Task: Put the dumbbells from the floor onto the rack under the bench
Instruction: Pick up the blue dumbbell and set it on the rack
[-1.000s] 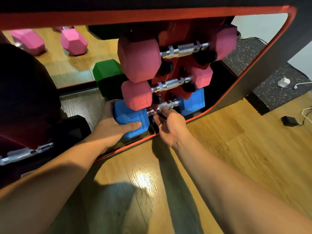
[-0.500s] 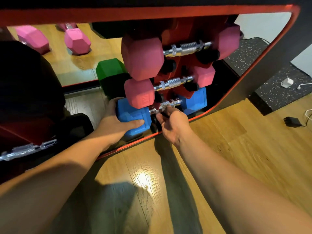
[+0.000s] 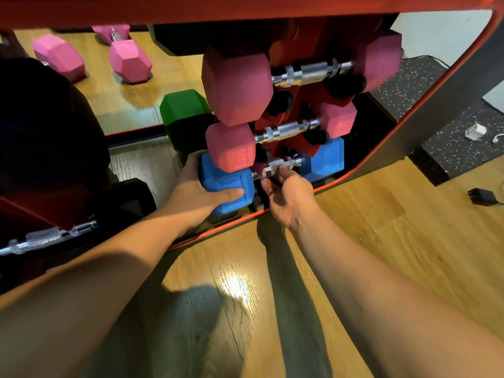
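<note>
floor: warm wood planks (image 3: 381,241) with a bright glare patch between the two forearms; a dark speckled mat (image 3: 447,137) lies off to the right, with a small white plug and a black adapter near it.
bench: its red-edged frame (image 3: 245,6) runs across the top and curves down the right side.
rack: red rack (image 3: 297,110) under the bench, carrying a large pink dumbbell (image 3: 237,83) on top and a smaller pink dumbbell (image 3: 231,148) just below it.
left arm: reaches forward from the lower left, wrist roughly straight.
right arm: comes in from the lower right, hand turned palm-up under the bar.
blue dumbbell: blue dumbbell (image 3: 231,186) sits at the lowest level of the rack, just under the smaller pink one; its long axis runs left to right, tilting up and away toward the right head.
left hand: left hand (image 3: 196,195) wraps the near blue head, thumb across its front face, fingers behind it.
right hand: right hand (image 3: 289,197) cups the chrome handle from below, fingers curled loosely round the bar, not fully closed.
still on floor: two pink dumbbells (image 3: 128,58) beyond the bench at upper left; a green one (image 3: 182,107) sits behind the rack.
</note>
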{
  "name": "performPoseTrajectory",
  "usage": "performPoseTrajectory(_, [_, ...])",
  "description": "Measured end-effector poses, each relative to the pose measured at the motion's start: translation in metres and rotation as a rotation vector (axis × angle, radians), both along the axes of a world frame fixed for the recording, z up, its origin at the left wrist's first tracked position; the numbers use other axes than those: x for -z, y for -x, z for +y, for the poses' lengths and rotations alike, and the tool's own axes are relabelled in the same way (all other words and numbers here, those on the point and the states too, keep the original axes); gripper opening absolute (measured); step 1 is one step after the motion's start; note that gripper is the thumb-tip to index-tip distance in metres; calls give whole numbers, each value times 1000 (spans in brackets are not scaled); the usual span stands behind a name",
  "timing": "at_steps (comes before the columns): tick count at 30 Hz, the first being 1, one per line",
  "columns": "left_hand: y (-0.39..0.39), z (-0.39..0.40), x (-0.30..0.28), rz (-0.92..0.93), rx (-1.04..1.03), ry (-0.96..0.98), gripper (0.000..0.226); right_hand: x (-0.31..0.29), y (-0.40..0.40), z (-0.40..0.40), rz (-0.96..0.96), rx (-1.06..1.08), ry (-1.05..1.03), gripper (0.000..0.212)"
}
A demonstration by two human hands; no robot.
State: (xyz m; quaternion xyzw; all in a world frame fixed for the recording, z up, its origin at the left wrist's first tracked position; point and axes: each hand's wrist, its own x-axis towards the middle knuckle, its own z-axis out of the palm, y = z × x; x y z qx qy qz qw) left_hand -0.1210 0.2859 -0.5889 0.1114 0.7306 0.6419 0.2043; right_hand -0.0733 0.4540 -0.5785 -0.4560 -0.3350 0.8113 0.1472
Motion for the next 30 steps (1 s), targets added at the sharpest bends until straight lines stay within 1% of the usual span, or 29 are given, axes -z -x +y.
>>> performPoseTrajectory(3, [-2, 2, 3, 10, -7, 4, 86, 0, -1, 1, 10, -5, 3, 19])
performPoseTrajectory(6, [-3, 1, 2, 16, -17, 10, 87, 0, -3, 0, 15, -10, 8, 35])
performPoseTrajectory(7, [-3, 1, 1, 15, -13, 16, 86, 0, -3, 0, 19, -7, 13, 37])
performPoseTrajectory(9, [-3, 1, 0, 15, -6, 28, 86, -2, -3, -1, 24, -21, 23, 33])
performPoseTrajectory(13, [-2, 1, 4, -2, -3, 27, 92, -5, -4, -2, 6, -62, 1, 18])
performPoseTrajectory(15, [-3, 0, 5, -2, -14, 33, 93, -7, -2, 1, -63, -103, -48, 22])
performPoseTrajectory(17, [-2, 1, 5, -7, -29, 51, 92, -9, -1, 6, -179, -172, -130, 26])
performPoseTrajectory(20, [-1, 5, 4, -55, -24, 130, 100, -20, -6, 11, -330, -353, -296, 19])
performPoseTrajectory(21, [-2, 6, 1, -88, -11, 193, 96, -25, -9, 11, -367, -425, -353, 15])
performPoseTrajectory(22, [-3, 7, -3, -124, 7, 252, 87, -29, -12, 12, -410, -505, -418, 13])
performPoseTrajectory(24, [-7, 6, -9, -155, 32, 322, 72, -37, -19, 15, -508, -667, -578, 16])
performPoseTrajectory(25, [-9, 5, -13, -145, 43, 340, 72, -42, -21, 17, -542, -736, -668, 17])
performPoseTrajectory(27, [-11, 2, -17, -103, 65, 343, 79, -49, -23, 23, -602, -839, -831, 16])
performPoseTrajectory(30, [-11, -3, -22, -51, 89, 414, 81, -63, -31, 31, -778, -974, -1077, 27])
